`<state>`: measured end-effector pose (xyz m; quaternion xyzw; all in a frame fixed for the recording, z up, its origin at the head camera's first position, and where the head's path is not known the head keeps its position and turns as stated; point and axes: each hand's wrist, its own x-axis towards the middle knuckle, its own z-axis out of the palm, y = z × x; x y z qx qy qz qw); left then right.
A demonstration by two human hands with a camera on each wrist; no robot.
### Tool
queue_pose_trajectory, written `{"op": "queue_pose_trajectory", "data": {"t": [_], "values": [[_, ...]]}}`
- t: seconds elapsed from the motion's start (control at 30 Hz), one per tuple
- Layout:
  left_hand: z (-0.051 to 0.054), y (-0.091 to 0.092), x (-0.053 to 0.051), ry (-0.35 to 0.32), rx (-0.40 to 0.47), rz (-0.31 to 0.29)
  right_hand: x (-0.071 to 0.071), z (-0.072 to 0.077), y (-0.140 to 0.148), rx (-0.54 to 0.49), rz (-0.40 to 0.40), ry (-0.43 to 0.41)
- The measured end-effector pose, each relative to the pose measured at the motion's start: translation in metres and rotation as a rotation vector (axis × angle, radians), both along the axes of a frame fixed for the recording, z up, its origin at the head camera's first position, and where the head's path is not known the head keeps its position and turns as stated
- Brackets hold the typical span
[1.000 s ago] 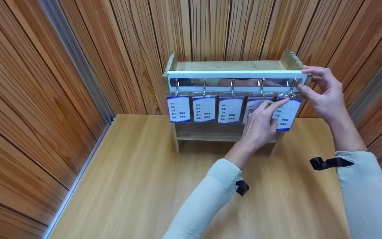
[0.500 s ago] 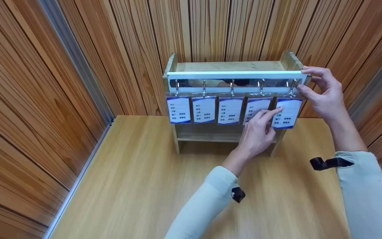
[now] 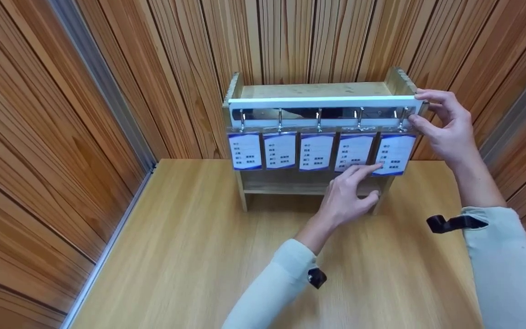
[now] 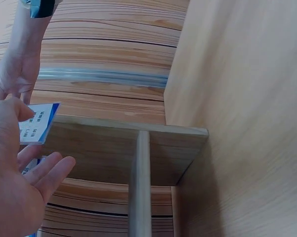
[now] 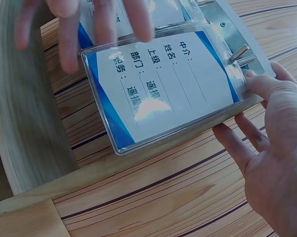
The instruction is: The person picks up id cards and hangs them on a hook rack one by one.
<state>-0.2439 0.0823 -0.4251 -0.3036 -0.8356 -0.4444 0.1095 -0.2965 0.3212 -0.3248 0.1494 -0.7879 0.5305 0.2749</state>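
Observation:
A white hook rail [image 3: 299, 103] with several metal hooks lies across the front of a wooden rack [image 3: 318, 91]. Clear sleeves holding blue-and-white name badges [image 3: 316, 151] hang in a row from the hooks. My right hand [image 3: 448, 123] grips the rail's right end between thumb and fingers. Below it hangs the rightmost badge [image 3: 396, 148], seen close up in the right wrist view. My left hand [image 3: 344, 196] has its index finger stretched to that badge's lower left part; whether it touches is hard to tell. In the left wrist view its other fingers [image 4: 53, 173] are extended and hold nothing.
The rack stands on a wooden table [image 3: 176, 256] near the back wood-panelled wall [image 3: 286, 41]. A lower shelf [image 3: 286, 188] crosses the rack beneath the badges. Another panelled wall [image 3: 30, 137] borders the table on the left.
My left hand has moved down and slightly left, its index finger sliding from the rightmost badge's top to its lower part. That badge now hangs straighter. My right hand has kept its grip.

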Motion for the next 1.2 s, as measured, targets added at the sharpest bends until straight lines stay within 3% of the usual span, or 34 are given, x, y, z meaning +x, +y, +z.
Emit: {"op": "queue_pose_trajectory", "data": {"t": [0.4, 0.57, 0.8, 1.1, 1.2], "values": [[-0.016, -0.023, 0.012, 0.007, -0.001, -0.038, 0.002, 0.002, 0.003, -0.001, -0.034, -0.047], [-0.026, -0.040, 0.016, 0.038, -0.019, -0.049, 0.003, 0.002, 0.002, -0.003, -0.043, -0.077], [-0.039, -0.069, 0.018, 0.034, -0.037, -0.046, 0.005, 0.004, 0.001, -0.002, -0.064, -0.122], [-0.050, -0.101, 0.021, 0.048, -0.079, -0.040, 0.006, 0.001, -0.002, -0.027, -0.040, -0.072], [-0.055, -0.110, 0.023, 0.045, -0.082, -0.039, 0.008, -0.003, -0.004, -0.079, -0.016, -0.038]]}}
